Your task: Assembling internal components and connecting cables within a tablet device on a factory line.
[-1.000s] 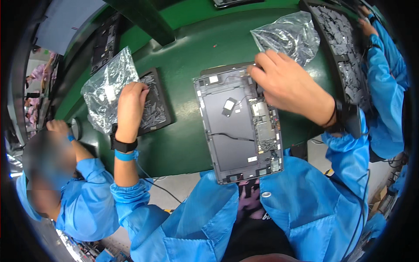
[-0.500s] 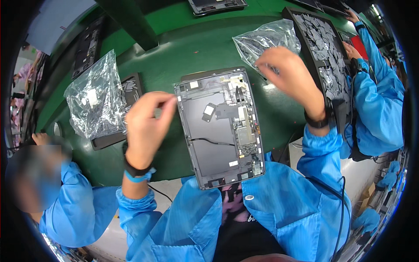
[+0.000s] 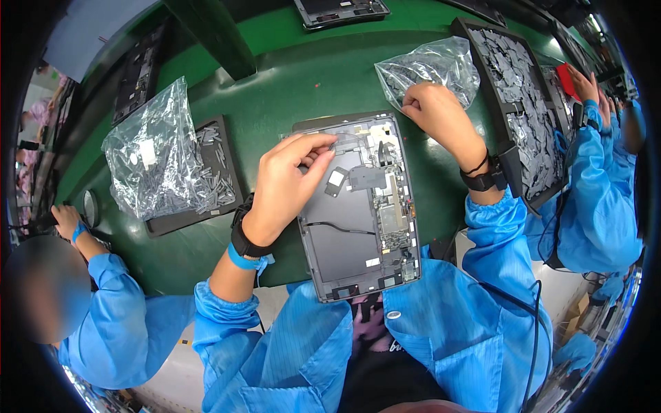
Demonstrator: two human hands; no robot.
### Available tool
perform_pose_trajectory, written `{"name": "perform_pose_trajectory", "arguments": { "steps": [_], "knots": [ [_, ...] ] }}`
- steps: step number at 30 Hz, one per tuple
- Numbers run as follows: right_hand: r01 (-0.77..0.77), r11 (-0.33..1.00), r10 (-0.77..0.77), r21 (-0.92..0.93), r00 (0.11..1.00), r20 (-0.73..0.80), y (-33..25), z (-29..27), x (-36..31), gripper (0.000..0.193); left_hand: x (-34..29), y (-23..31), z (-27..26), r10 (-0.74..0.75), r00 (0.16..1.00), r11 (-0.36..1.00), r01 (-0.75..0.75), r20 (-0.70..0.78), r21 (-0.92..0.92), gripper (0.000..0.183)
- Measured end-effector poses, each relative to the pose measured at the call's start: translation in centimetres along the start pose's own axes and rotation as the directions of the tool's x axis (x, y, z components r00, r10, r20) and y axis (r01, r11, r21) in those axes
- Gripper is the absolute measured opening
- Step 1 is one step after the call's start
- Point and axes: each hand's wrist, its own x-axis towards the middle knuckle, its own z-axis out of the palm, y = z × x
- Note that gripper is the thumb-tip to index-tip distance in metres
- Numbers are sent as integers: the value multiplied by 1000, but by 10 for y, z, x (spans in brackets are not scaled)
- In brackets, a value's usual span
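An opened tablet-like device (image 3: pixel 337 255) lies at the table's front edge, its dark inner shell and circuit board facing up. My left hand (image 3: pixel 289 175) hovers over its upper left part, thumb and index finger drawn together; anything between them is too small to make out. A small dark piece with a white label (image 3: pixel 335 181) and a grey flat piece (image 3: pixel 367 178) lie inside the shell, beside those fingertips. Beyond the device's upper right corner, my right hand (image 3: pixel 437 113) is closed, fingertips curled under, near a clear plastic bag (image 3: pixel 441 65). What it holds, if anything, is hidden.
On the left, a clear bag of grey strips (image 3: pixel 148 165) rests on a dark tray (image 3: pixel 231 162) with loose strips. A black divided tray (image 3: pixel 475 62) holds many grey pieces at right. A dark post (image 3: pixel 213 38) stands behind. Co-workers' arms (image 3: pixel 585 186) flank both sides.
My left hand has moved right, from beside the device to over its upper left part. My right hand has come slightly lower and left, its fingers curling in more.
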Motion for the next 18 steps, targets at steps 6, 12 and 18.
{"name": "perform_pose_trajectory", "arguments": {
  "steps": [6, 12, 18],
  "knots": [
    [-1, 996, 10, 93, 995, -96, 0, 4, -8, 10, -6, -3, 8, -91, 995, 993, 93, 38, -71, 18],
    [-176, 767, 246, 617, 969, -30, -24, 1, -27, 13, -10, -4, 11, -91, 996, 996, 91, 21, -21, 17],
    [-77, 773, 191, 630, 975, -115, -19, 17, -29, 10, -10, -5, 12, -85, 996, 996, 85, 7, -31, 16]
  ]
}}
